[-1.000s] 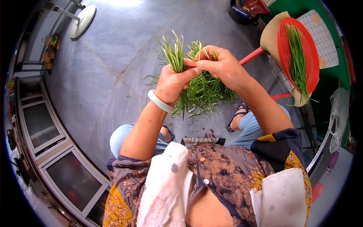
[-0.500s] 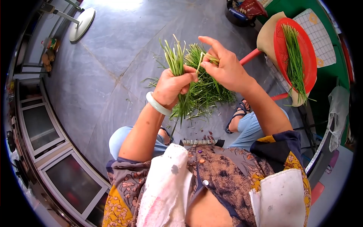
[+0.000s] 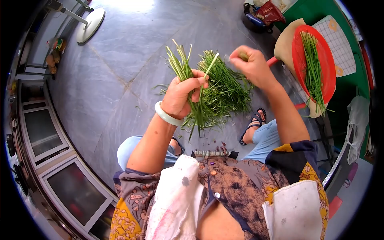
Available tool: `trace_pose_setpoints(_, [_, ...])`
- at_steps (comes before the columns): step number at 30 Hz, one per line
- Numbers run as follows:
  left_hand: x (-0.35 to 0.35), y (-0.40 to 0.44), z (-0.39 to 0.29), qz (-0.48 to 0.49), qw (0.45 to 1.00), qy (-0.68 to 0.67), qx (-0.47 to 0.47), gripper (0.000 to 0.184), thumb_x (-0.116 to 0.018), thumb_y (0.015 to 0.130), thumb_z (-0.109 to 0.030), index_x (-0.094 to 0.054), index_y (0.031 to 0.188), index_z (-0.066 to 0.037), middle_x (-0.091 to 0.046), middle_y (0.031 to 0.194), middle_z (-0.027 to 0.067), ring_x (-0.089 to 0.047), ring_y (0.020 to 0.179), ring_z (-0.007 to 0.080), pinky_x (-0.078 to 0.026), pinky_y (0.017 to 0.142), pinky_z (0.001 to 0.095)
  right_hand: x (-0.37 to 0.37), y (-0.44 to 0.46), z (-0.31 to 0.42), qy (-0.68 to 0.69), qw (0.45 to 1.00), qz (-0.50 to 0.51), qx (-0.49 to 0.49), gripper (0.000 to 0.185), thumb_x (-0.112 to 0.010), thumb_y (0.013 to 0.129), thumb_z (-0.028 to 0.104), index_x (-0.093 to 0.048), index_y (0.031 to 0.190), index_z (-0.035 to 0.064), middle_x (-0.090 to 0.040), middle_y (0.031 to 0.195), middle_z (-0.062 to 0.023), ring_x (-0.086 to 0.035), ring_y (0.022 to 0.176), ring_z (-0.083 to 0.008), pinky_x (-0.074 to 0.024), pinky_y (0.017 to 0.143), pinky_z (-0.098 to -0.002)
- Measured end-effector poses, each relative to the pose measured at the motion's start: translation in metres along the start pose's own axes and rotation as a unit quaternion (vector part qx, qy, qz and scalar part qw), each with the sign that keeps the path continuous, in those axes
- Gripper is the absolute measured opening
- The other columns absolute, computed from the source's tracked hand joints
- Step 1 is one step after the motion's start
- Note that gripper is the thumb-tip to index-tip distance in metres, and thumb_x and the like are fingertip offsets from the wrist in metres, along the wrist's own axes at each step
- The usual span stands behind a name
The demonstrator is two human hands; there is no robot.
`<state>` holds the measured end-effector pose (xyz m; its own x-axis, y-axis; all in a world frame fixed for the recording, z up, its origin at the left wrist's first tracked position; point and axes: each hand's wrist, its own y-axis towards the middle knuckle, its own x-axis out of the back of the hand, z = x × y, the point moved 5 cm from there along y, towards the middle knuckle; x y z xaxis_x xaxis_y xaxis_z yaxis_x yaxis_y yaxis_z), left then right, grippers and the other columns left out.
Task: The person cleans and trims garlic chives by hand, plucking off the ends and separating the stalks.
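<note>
One bunch of green stalks [image 3: 179, 65] sits gripped in the left hand [image 3: 179, 94], near the middle of the frame, with a single pale stalk [image 3: 211, 65] pinched apart from the rest. The right hand [image 3: 254, 67], blurred, at upper centre-right, curls around what look like greenish scraps [image 3: 243, 57]. Judging by their tidy lie, the stalks in the red basket [image 3: 328, 62] at upper right seem done; the held bunch and the central floor pile [image 3: 228, 90] seem left.

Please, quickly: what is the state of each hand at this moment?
Left hand: closed, holding a bunch of green stalks, one stalk apart at the thumb.
Right hand: curled closed, a blurred greenish bit in its grip.
</note>
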<state>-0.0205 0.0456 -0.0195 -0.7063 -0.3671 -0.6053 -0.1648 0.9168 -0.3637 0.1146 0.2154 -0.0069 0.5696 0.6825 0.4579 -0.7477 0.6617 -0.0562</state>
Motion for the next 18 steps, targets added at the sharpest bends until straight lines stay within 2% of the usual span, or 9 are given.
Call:
trace_pose_setpoints(3, [-0.001, 0.000, 0.000, 0.002, 1.000, -0.013, -0.001, 0.009, -0.058, 0.085, -0.010, -0.059, 0.090, -0.003, -0.058, 0.079, 0.0027, -0.042, 0.050, 0.0064, -0.035, 0.049, 0.0211, -0.023, -0.016, 0.028, 0.136, 0.981, 0.120, -0.066, 0.016, -0.066, 0.086, 0.015, -0.066, 0.088, -0.0012, -0.059, 0.074, 0.0035, -0.049, 0.067, -0.0035, -0.0414, 0.061, -0.0211])
trace_pose_setpoints(4, [-0.002, 0.000, 0.000, 0.002, 1.000, -0.016, 0.000, 0.009, -0.058, 0.084, -0.010, -0.058, 0.090, -0.003, -0.058, 0.079, 0.0026, -0.042, 0.050, 0.0067, -0.035, 0.049, 0.0212, -0.031, -0.017, 0.031, 0.216, 0.970, 0.107, -0.038, 0.017, -0.066, 0.087, 0.015, -0.068, 0.092, -0.0015, -0.062, 0.079, 0.0028, -0.052, 0.072, -0.0041, -0.0430, 0.066, -0.0208])
trace_pose_setpoints(7, [-0.006, 0.002, 0.004, 0.011, 1.000, 0.009, 0.003, 0.009, -0.059, 0.084, -0.009, -0.059, 0.092, -0.004, -0.059, 0.079, 0.0028, -0.042, 0.050, 0.0073, -0.034, 0.048, 0.0213, -0.052, -0.025, 0.052, 0.346, 0.929, 0.128, -0.036, 0.016, -0.065, 0.088, 0.013, -0.069, 0.094, -0.0010, -0.065, 0.082, 0.0001, -0.056, 0.077, -0.0050, -0.0446, 0.071, -0.0205])
trace_pose_setpoints(11, [-0.010, 0.005, 0.009, 0.007, 1.000, 0.026, -0.006, 0.010, -0.063, 0.085, -0.008, -0.062, 0.094, -0.005, -0.061, 0.078, 0.0023, -0.044, 0.051, 0.0061, -0.033, 0.046, 0.0199, -0.047, -0.028, 0.052, 0.342, 0.934, 0.081, -0.069, 0.012, -0.064, 0.088, 0.010, -0.069, 0.089, -0.0007, -0.066, 0.079, -0.0018, -0.058, 0.075, -0.0061, -0.0458, 0.071, -0.0211])
trace_pose_setpoints(18, [-0.010, 0.003, 0.008, 0.002, 0.999, 0.045, 0.005, 0.006, -0.063, 0.088, -0.009, -0.064, 0.092, -0.006, -0.064, 0.077, 0.0048, -0.043, 0.049, 0.0054, -0.032, 0.045, 0.0188, -0.040, -0.029, 0.044, 0.284, 0.951, 0.101, -0.065, 0.012, -0.064, 0.087, 0.010, -0.069, 0.084, -0.0004, -0.067, 0.077, -0.0013, -0.057, 0.074, -0.0051, -0.0447, 0.069, -0.0206])
